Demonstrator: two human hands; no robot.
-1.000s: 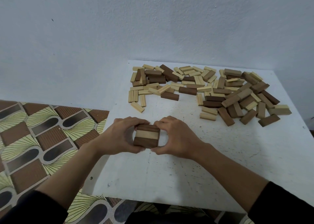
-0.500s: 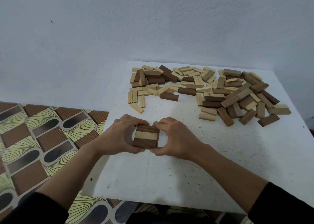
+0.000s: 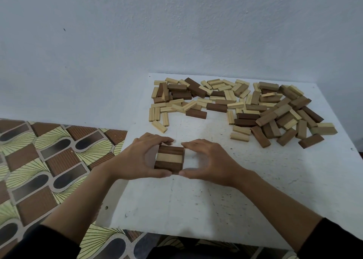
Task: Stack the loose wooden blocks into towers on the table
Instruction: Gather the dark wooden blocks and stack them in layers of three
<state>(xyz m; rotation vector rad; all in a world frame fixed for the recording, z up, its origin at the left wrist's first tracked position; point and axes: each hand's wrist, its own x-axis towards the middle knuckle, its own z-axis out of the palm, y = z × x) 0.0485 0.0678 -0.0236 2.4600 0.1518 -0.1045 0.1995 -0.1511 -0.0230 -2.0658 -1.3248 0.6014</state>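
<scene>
A pale wall (image 3: 176, 33) rose behind everything, and a patterned floor (image 3: 49, 160) showed to the left of the scuffed white tabletop (image 3: 216, 200). Across the tabletop's far half sprawled the loose pile (image 3: 245, 103) of wooden blocks, light and dark mixed, many overlapping. Well apart from it, near the left edge, the person's left grip (image 3: 135, 158) and right grip (image 3: 212, 162) closed from either side on a three-block layer (image 3: 170, 158) lying flat on the tabletop. The left grip wrapped the layer's left end, fingers over the far edge and thumb on the near one. The right grip pinched only the right-hand corners with a fingertip and thumb tip, its palm held off.

The step looked like squaring this base. An uneven squeeze could skew one block out of line, and a crooked base would make every course above lean. So near the edge, a toppled tower might spill to the floor.

Counted: two grips, one layer, three blocks in it, two dark with one light between. The pile ran to several dozen, but overlap prevented an exact count.
</scene>
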